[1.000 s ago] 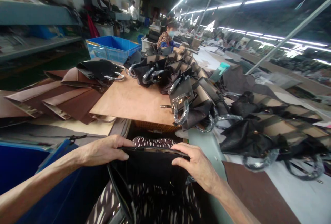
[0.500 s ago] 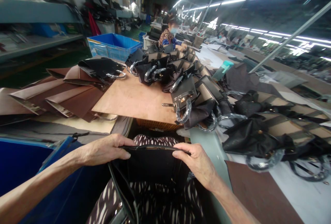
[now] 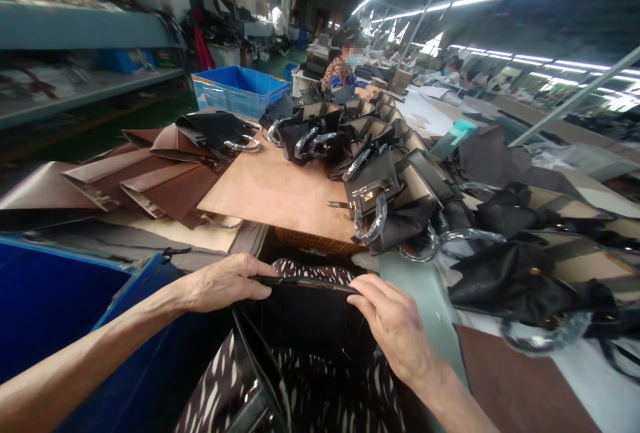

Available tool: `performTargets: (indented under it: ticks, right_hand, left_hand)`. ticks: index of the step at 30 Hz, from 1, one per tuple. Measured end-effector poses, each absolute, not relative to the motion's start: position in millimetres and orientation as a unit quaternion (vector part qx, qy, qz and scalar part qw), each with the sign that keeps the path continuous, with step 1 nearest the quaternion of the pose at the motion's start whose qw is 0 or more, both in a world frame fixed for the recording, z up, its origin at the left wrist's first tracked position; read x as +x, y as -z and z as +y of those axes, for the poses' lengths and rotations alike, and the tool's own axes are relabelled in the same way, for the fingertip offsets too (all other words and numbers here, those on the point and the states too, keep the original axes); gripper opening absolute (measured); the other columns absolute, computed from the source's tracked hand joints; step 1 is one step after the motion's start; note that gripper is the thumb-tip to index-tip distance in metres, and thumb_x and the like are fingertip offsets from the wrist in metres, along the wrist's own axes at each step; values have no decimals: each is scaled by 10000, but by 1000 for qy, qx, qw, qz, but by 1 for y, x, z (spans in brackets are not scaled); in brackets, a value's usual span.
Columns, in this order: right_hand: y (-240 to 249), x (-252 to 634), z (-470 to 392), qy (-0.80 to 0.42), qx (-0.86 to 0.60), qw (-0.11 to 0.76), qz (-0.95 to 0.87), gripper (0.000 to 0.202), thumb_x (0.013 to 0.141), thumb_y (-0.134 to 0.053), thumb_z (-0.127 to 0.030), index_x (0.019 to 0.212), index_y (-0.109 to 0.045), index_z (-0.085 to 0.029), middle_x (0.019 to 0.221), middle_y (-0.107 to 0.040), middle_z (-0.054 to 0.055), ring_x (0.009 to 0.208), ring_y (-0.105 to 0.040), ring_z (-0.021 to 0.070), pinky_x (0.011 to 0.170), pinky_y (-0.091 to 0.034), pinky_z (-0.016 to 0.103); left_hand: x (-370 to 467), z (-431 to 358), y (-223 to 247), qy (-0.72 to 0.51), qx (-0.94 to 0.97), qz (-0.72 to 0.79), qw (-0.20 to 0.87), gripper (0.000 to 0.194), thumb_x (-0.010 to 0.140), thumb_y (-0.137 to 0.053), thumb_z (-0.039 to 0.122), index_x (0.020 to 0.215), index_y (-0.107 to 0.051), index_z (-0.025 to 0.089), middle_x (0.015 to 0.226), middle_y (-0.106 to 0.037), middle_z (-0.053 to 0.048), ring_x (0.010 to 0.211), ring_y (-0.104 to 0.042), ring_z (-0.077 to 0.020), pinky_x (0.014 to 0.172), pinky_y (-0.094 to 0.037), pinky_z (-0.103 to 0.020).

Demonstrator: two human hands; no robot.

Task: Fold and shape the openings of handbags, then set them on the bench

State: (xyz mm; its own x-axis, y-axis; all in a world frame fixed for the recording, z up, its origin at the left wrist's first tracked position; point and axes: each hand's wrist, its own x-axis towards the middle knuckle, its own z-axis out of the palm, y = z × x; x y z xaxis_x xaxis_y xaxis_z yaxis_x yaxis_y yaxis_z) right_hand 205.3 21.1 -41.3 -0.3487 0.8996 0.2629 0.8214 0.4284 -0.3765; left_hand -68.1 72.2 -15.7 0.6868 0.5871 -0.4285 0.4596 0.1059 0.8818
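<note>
A black handbag (image 3: 310, 316) lies across my lap, its mouth spread so the dark inside shows. My left hand (image 3: 225, 284) pinches the left end of its top edge between thumb and fingers. At the other end of that same edge, my right hand (image 3: 393, 316) grips the rim, thumb inside and fingers over it. The edge is stretched nearly straight between both hands. A strap with metal fittings (image 3: 257, 396) hangs at the lower left of the bag. The bag's bottom is lost in shadow against my patterned clothing (image 3: 210, 386).
Ahead is a brown board (image 3: 280, 193) with black handbags (image 3: 370, 193) heaped on its right. Brown bag pieces (image 3: 165, 183) lie at left. Blue bins stand beside me (image 3: 135, 293) and farther off (image 3: 243, 89). A co-worker (image 3: 343, 69) sits beyond the heap.
The view has turned slightly left, so the surroundings sit farther right. Both hands keep hold of the handbag's top edge; the right hand's fingers look more curled over it.
</note>
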Motion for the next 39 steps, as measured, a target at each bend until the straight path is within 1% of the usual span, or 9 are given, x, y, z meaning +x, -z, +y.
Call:
performTargets:
  ticks: [3, 7, 9, 12, 15, 23, 29, 33, 39]
  right_hand:
    - [41, 197, 16, 72, -486, 187, -851, 363, 851, -461, -414, 1023, -595, -124, 970, -642, 110, 859, -570, 242, 772, -415, 385]
    - [43, 177, 9, 106, -479, 160, -857, 677, 714, -527, -596, 1149, -517, -77, 1070, -607, 161, 978, -530, 298, 879, -379, 440]
    - [46, 170, 9, 102, -496, 152, -849, 589, 727, -593, -500, 1142, -518, -88, 1032, -621, 143, 931, -548, 280, 848, -392, 417]
    - [47, 167, 13, 81, -514, 168, -837, 305, 788, -592, -328, 1019, -573, -128, 867, -651, 87, 774, -573, 221, 731, -404, 352]
    - [44, 168, 19, 38, -522, 188, -831, 135, 831, -540, -292, 845, -603, -174, 740, -642, 38, 676, -558, 179, 651, -371, 300]
    - [37, 166, 25, -27, -540, 167, -824, 185, 840, -535, -258, 669, -579, -204, 645, -606, -21, 625, -523, 129, 620, -302, 262]
    - [38, 163, 26, 7, -547, 141, -825, 132, 808, -576, -233, 679, -568, -205, 660, -604, -18, 642, -524, 152, 621, -298, 269]
    - [38, 158, 26, 29, -520, 137, -843, 50, 824, -549, -228, 821, -585, -194, 718, -611, 5, 681, -536, 170, 648, -320, 280]
    - [37, 151, 31, 21, -491, 148, -858, 120, 857, -492, -228, 798, -590, -192, 682, -599, 9, 639, -530, 151, 618, -317, 277]
  left_hand:
    - [-68, 71, 17, -51, 679, 407, 609, 258, 739, -456, 220, 884, -660, 158, 763, -622, 24, 740, -546, -137, 665, -406, -191]
    - [-69, 70, 21, -58, 684, 406, 603, 259, 736, -447, 197, 881, -659, 162, 762, -614, 29, 740, -533, -131, 668, -391, -186]
    - [-69, 69, 23, -65, 683, 405, 604, 260, 735, -446, 193, 878, -662, 169, 753, -612, 38, 734, -527, -126, 683, -388, -185]
    - [-70, 68, 23, -76, 687, 398, 603, 262, 729, -455, 188, 883, -667, 192, 726, -598, 60, 695, -505, -109, 689, -380, -180]
    - [-71, 67, 22, -78, 690, 386, 607, 273, 728, -458, 182, 902, -666, 204, 718, -590, 72, 675, -489, -100, 675, -373, -170]
    - [-72, 67, 25, -66, 698, 396, 593, 265, 726, -456, 196, 889, -664, 176, 745, -600, 46, 717, -508, -130, 639, -373, -177]
    - [-73, 67, 26, -73, 711, 396, 577, 244, 731, -458, 198, 863, -663, 178, 696, -561, 51, 669, -473, -109, 621, -351, -169]
    - [-73, 68, 24, -71, 721, 396, 565, 246, 731, -473, 209, 886, -662, 187, 680, -540, 56, 650, -450, -102, 614, -343, -163]
    - [-73, 66, 23, -76, 725, 401, 556, 245, 726, -469, 223, 865, -665, 170, 677, -537, 42, 651, -449, -113, 590, -345, -165]
